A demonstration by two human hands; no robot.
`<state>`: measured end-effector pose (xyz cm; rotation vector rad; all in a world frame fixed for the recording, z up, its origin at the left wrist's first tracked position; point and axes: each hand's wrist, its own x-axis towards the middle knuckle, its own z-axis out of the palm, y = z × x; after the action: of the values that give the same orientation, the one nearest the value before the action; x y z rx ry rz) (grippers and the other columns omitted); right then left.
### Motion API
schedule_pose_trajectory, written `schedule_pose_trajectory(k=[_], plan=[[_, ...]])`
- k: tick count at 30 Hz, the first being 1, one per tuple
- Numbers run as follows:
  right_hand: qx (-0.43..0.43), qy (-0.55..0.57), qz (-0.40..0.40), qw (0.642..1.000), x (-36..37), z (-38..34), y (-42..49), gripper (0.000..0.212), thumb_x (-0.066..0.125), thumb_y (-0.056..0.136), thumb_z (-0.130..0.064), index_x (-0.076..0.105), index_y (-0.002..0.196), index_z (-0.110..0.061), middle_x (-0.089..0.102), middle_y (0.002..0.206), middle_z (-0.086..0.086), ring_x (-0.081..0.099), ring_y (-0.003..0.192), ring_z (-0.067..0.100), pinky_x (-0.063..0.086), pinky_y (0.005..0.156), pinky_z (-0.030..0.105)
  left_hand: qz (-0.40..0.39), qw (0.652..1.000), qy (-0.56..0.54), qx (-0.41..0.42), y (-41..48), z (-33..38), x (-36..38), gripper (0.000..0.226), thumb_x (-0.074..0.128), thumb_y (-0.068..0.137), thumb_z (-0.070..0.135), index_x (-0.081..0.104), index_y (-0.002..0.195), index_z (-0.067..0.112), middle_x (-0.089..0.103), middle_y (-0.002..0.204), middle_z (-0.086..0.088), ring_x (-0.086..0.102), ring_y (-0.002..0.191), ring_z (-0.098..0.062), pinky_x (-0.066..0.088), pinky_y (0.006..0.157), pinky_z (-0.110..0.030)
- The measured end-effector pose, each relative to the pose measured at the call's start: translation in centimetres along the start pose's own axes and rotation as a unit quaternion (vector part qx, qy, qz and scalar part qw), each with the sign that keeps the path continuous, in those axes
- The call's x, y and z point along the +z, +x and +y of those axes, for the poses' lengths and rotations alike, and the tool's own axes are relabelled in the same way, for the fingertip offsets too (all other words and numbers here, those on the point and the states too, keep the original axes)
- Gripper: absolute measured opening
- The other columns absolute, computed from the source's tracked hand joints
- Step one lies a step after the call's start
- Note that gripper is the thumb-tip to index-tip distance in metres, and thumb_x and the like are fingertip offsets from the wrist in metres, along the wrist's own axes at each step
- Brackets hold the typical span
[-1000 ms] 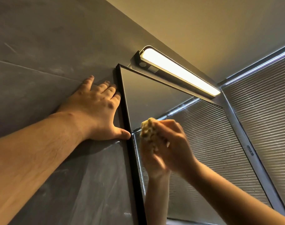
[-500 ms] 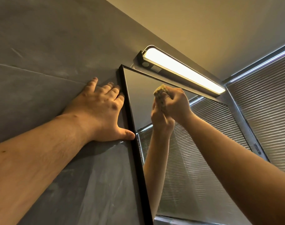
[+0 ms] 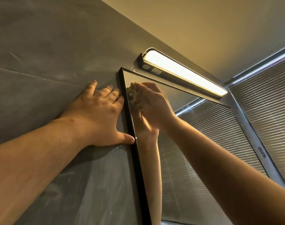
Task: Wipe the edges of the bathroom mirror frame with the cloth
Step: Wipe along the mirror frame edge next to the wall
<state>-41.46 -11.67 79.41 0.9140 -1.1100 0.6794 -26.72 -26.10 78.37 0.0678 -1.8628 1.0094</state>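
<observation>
A mirror with a thin black frame (image 3: 136, 158) hangs on a grey wall, seen steeply from below. My right hand (image 3: 154, 103) grips a bunched yellowish cloth (image 3: 134, 96) and holds it against the glass right beside the frame's left edge, a little below the top left corner. My left hand (image 3: 98, 117) lies flat on the wall just left of the frame, fingers spread, with the thumb tip touching the frame. The glass reflects my right hand and forearm.
A lit bar lamp (image 3: 184, 73) is mounted just above the mirror's top edge. A window with closed horizontal blinds (image 3: 268, 103) fills the right side and shows again in the glass. The grey wall (image 3: 41, 62) stretches to the left, under a beige ceiling.
My right hand has carried the cloth from the middle of the glass up and left to the frame's left edge near the top corner. My left hand has stayed flat on the wall.
</observation>
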Motion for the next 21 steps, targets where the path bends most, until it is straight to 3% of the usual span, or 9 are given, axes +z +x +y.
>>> schedule_pose_trajectory(k=[3, 6, 8, 11, 16, 19, 21], plan=[[0.091, 0.018, -0.04, 0.995, -0.6, 1.7, 3.2, 0.037, 0.048, 0.099, -0.012, 0.058, 0.135, -0.015, 0.053, 0.138, 0.011, 0.05, 0.126, 0.027, 0.042, 0.106, 0.036, -0.005, 1.0, -0.003, 0.004, 0.0, 0.1, 0.0, 0.126, 0.018, 0.059, 0.098, 0.002, 0.154, 0.017, 0.001, 0.164, -0.003, -0.002, 0.151, -0.021, -0.002, 0.121, -0.052], [0.124, -0.004, -0.038, 0.992, -0.8, 3.5, 4.1, 0.038, 0.048, 0.099, -0.011, 0.057, 0.135, -0.015, 0.052, 0.138, 0.011, 0.048, 0.127, 0.025, 0.039, 0.107, 0.028, -0.002, 1.0, -0.003, 0.001, 0.1, 0.0, 0.1, 0.127, 0.019, 0.059, 0.099, 0.003, 0.155, 0.017, 0.002, 0.164, -0.003, -0.002, 0.151, -0.022, -0.002, 0.12, -0.053], [0.111, -0.008, -0.016, 0.994, -0.8, 4.1, 3.4, 0.038, 0.055, 0.094, -0.008, 0.06, 0.132, -0.01, 0.056, 0.128, 0.015, 0.051, 0.121, 0.03, 0.046, 0.102, 0.04, -0.007, 1.0, -0.003, 0.001, 0.0, 0.0, 0.1, 0.126, 0.02, 0.06, 0.098, 0.002, 0.155, 0.017, 0.001, 0.164, -0.004, -0.003, 0.151, -0.022, -0.003, 0.12, -0.053], [0.089, -0.03, 0.01, 0.996, -0.5, 3.2, 1.1, 0.042, 0.06, 0.089, -0.006, 0.06, 0.131, -0.011, 0.057, 0.123, 0.012, 0.053, 0.117, 0.03, 0.051, 0.094, 0.045, -0.018, 1.0, -0.005, -0.001, 0.2, 0.1, -0.1, 0.128, 0.022, 0.058, 0.099, 0.003, 0.155, 0.016, 0.001, 0.164, -0.003, -0.003, 0.151, -0.022, -0.002, 0.12, -0.054], [-0.03, 0.022, 0.023, 0.999, 0.4, 0.1, -0.5, 0.04, 0.062, 0.092, -0.003, 0.061, 0.131, -0.011, 0.06, 0.127, 0.011, 0.057, 0.118, 0.03, 0.052, 0.097, 0.042, -0.031, 0.999, 0.008, 0.004, 0.7, 0.1, -0.8, 0.133, 0.028, 0.054, 0.101, 0.005, 0.153, 0.014, 0.004, 0.162, -0.004, 0.0, 0.15, -0.025, 0.001, 0.119, -0.056], [-0.02, 0.016, 0.035, 0.999, 0.1, 2.6, 1.0, 0.041, 0.067, 0.089, 0.0, 0.062, 0.128, -0.008, 0.062, 0.123, 0.013, 0.06, 0.116, 0.028, 0.054, 0.094, 0.042, -0.039, 0.999, 0.008, 0.0, 0.6, 0.2, -0.4, 0.135, 0.027, 0.056, 0.1, -0.002, 0.154, 0.013, -0.004, 0.163, -0.005, -0.008, 0.15, -0.024, -0.004, 0.119, -0.056], [0.027, 0.001, 0.038, 0.999, -0.4, 4.6, 1.7, 0.039, 0.066, 0.089, 0.0, 0.063, 0.127, -0.009, 0.062, 0.122, 0.011, 0.06, 0.115, 0.024, 0.053, 0.095, 0.028, -0.037, 0.999, 0.008, 0.001, 0.4, 0.3, -0.1, 0.134, 0.024, 0.056, 0.101, -0.003, 0.154, 0.013, -0.006, 0.163, -0.005, -0.01, 0.15, -0.024, -0.005, 0.119, -0.056]])
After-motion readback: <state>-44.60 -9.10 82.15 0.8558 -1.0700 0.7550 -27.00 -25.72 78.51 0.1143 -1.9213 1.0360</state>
